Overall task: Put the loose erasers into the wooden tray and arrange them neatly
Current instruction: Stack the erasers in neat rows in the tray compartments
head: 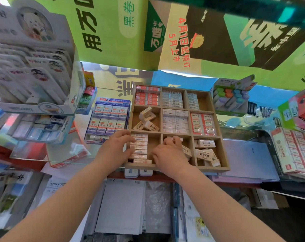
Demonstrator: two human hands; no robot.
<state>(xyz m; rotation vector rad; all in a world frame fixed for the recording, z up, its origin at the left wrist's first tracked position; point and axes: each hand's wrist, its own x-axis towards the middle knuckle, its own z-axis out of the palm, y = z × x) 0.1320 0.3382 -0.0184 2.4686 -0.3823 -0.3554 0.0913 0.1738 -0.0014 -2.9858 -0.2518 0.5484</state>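
Cream-sleeved erasers (186, 151), right hand (169, 155): fingers curled down into the near-middle compartment, apparently gripping one or two; the hand hides most of them.
Left hand (116, 147): fingers fairly straight, with thumb and forefinger bracketing the left ends of the eraser row (139, 147) in the near-left compartment. It looks to be pressing the row, not lifting.
Wooden tray (139, 165): nine compartments, lying flat, directly under both hands.
Done: red-sleeved stacks (147, 95) at far left, plus the far-middle, centre and middle-right compartments, all packed in straight rows. The near-left row is nearly square.
Left to do: middle-left heap (147, 119) and near-right heap (205, 153) lie jumbled at odd angles. Near-middle is being worked now. Far-right is only part filled.
Progress (judgement): past halfway — mostly straightening remains. Cannot tell whether any loose erasers still lie outside the tray.
Surface: glass counter (69, 154); a blue sheet (244, 154) lies just right of the tray.
Room: stationery shop display — a blue eraser box (108, 119) touches the tray's left side, and a highlighter box (230, 96) sits at far right. Green posters (113, 32) hang behind, and stacked paper (122, 206) is on the shelf below.
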